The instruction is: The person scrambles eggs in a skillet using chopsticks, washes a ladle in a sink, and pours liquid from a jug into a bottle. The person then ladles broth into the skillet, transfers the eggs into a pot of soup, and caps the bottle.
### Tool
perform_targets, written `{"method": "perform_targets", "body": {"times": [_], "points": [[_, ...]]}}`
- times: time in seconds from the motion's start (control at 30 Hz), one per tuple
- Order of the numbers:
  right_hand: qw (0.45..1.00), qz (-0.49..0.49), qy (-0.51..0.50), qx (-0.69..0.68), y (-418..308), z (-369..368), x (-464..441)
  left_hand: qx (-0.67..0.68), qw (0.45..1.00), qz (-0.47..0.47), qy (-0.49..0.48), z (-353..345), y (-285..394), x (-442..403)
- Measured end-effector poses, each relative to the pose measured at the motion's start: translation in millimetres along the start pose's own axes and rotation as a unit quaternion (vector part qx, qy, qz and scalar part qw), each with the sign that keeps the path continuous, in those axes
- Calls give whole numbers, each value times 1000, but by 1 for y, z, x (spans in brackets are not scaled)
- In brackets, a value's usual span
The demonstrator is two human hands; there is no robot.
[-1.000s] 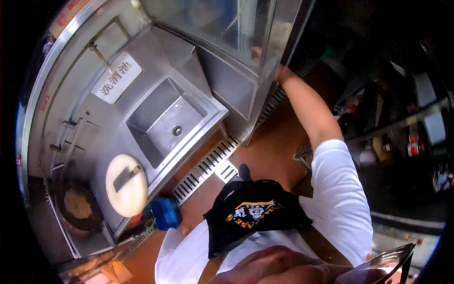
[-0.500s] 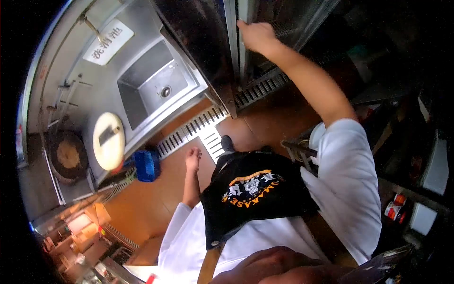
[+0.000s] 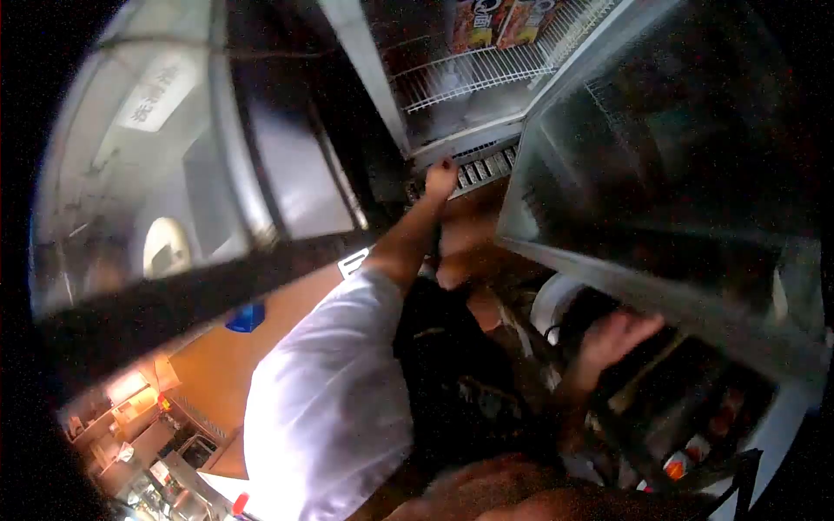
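Note:
My left hand (image 3: 441,176) reaches forward, low before the open glass-door cabinet. Its fingers look curled, and I see nothing in them. Inside the cabinet, printed red-and-yellow packages (image 3: 525,23) stand above a white wire shelf (image 3: 482,80). To the right is a swung-out glass door (image 3: 643,165). My right hand (image 3: 615,339) is below its lower edge, blurred, with fingers stretched out and nothing visible in them. I cannot tell whether it touches the door.
A framed see-through panel (image 3: 165,317) crosses the left side; a sign (image 3: 156,94) and a round white board (image 3: 165,247) show through it. On the floor are a slotted drain cover (image 3: 486,174) and a blue container (image 3: 246,318). A white round container (image 3: 552,304) stands below the glass door.
The cabinet's glass door has swung open, showing the wire shelf and packages. My right hand has left the door's edge and come down toward me. My left hand has reached forward.

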State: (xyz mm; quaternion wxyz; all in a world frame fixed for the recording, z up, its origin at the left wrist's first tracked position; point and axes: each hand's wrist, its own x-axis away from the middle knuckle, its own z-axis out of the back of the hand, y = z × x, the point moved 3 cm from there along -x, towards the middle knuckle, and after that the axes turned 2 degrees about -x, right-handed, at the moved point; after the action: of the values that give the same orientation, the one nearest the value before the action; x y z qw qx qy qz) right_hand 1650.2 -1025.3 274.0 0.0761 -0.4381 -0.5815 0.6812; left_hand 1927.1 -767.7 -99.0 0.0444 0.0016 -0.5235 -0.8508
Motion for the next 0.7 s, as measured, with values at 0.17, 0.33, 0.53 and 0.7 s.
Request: {"method": "perform_targets", "body": {"times": [0.17,0.33,0.53,0.7], "points": [[940,31,172,293,42,103,-4,-286,956,25,62,-73,-97,-189],[837,-144,488,203,15,56,-51,-197,975,-74,71,-27,-72,-253],[790,-57,422,441,17,94,-56,-98,991,-45,83,-3,-77,-254],[759,-48,414,500,19,105,-61,-69,994,-30,75,8,-68,-246]]}}
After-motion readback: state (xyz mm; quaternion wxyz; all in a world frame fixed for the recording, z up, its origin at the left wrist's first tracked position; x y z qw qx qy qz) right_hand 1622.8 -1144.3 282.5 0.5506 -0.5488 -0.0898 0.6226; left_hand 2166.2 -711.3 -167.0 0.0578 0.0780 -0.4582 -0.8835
